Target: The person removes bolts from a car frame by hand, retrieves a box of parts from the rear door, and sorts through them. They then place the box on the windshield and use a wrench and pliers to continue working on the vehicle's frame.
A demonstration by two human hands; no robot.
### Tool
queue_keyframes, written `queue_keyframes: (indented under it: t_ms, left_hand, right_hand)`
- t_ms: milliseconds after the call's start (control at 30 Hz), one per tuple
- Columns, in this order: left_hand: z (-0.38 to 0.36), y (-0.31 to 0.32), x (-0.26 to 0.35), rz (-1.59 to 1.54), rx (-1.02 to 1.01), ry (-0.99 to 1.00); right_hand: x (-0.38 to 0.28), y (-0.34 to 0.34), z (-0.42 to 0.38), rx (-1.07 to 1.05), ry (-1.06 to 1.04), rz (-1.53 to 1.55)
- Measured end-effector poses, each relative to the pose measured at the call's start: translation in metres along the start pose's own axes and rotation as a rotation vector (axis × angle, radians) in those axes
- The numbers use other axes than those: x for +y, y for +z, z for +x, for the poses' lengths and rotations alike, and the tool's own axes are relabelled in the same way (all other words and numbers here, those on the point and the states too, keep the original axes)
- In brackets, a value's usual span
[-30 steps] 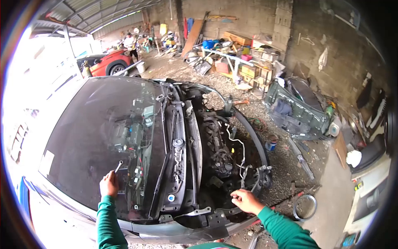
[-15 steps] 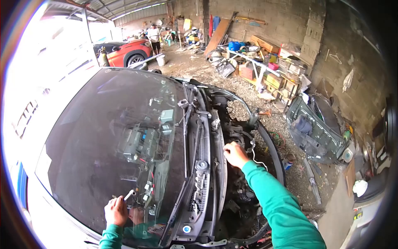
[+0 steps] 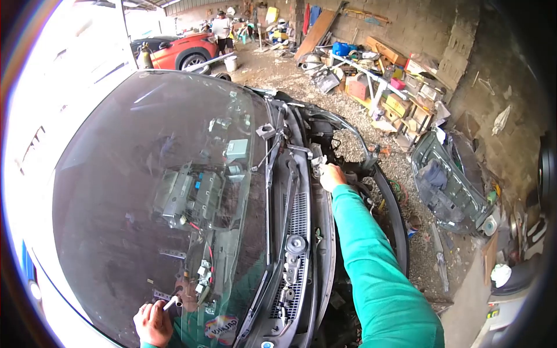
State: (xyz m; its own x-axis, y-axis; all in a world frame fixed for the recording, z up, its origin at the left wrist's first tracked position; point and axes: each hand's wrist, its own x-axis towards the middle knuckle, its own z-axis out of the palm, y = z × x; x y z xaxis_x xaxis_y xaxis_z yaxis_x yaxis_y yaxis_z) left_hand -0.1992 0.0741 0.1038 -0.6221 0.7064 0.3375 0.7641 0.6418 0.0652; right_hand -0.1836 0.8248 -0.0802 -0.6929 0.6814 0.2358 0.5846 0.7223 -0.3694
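Observation:
My left hand (image 3: 154, 323) is closed around a metal socket wrench (image 3: 172, 302) with a hollow round end, above the lower part of the car windshield (image 3: 133, 191). My right arm reaches over the engine bay (image 3: 348, 290). At its far end my right hand (image 3: 332, 176) has its fingers bent together, next to a pale metal bracket (image 3: 318, 160) behind the cowl (image 3: 299, 214). Whatever those fingertips pinch is hidden. Wiper arms (image 3: 268, 232) run along the base of the glass. Through it show the bare dashboard frame and a red wire.
A curved black front frame (image 3: 394, 214) rings the engine bay. On the gravel to the right lies a dark green car panel (image 3: 447, 185). Cluttered shelves (image 3: 400, 107) line the wall. A person (image 3: 221, 32) stands by an orange car (image 3: 185, 49) at the back.
My right hand has moved farther away along the cowl, to the pale bracket. The left hand with the wrench sits lower in view. The camera view has shifted.

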Motion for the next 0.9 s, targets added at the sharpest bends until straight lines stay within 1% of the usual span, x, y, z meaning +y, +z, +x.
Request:
queue_keyframes:
  t_ms: [100,167,200,267,333,400,433,467,500,533,567,600,667,733,800,867,900]
  left_hand:
    - [0.001,0.003,-0.001,0.031,0.011,0.033]
    - [0.001,0.005,-0.002,0.042,0.03,0.045]
    - [0.0,0.005,-0.002,0.052,0.044,0.061]
    - [0.001,0.002,-0.001,0.059,0.03,0.065]
    - [0.003,0.001,0.001,0.063,0.013,0.08]
    - [0.003,0.001,0.004,0.038,0.03,0.06]
    - [0.003,0.003,0.005,0.029,0.059,0.075]
    - [0.003,0.003,0.005,0.022,0.054,0.071]
    - [0.003,0.002,0.006,0.013,0.055,0.074]
    - [0.003,0.001,0.005,0.004,0.054,0.075]
    - [-0.001,0.004,0.0,0.016,0.029,0.066]
    - [0.0,0.004,0.0,0.031,0.06,0.087]
    - [0.001,0.003,-0.001,0.014,0.057,0.084]
    - [0.001,0.001,0.003,0.001,0.035,0.07]
    - [0.004,0.0,0.005,0.003,0.02,0.054]
    - [0.006,-0.002,0.008,0.002,0.034,0.061]
    - [0.006,-0.002,0.008,0.002,0.026,0.073]
  right_hand:
    - [-0.008,-0.01,0.004,0.002,-0.04,0.048]
    - [-0.031,-0.014,0.005,0.292,-0.094,0.137]
    - [-0.045,-0.019,0.007,0.293,-0.094,0.14]
    - [-0.094,-0.039,0.016,0.22,0.09,0.383]
    - [-0.123,-0.006,0.035,0.072,0.089,0.694]
    - [-0.17,0.001,0.036,-0.047,0.214,0.684]
    - [-0.186,0.013,0.04,-0.052,0.27,0.567]
    - [-0.205,0.007,0.039,-0.058,0.322,0.45]
    - [-0.217,-0.003,0.038,-0.18,0.437,0.459]
    - [-0.224,-0.003,0.037,-0.136,0.448,0.48]
    - [-0.218,0.023,0.05,-0.082,0.465,0.505]
    - [-0.211,0.052,0.064,-0.03,0.48,0.528]
    - [-0.211,0.052,0.069,-0.042,0.497,0.563]
    - [-0.206,0.057,0.068,0.089,0.49,0.549]
    - [-0.22,0.041,0.052,0.157,0.506,0.538]
    - [-0.242,0.007,0.029,0.179,0.483,0.593]
    - [-0.253,0.003,0.028,0.233,0.515,0.583]
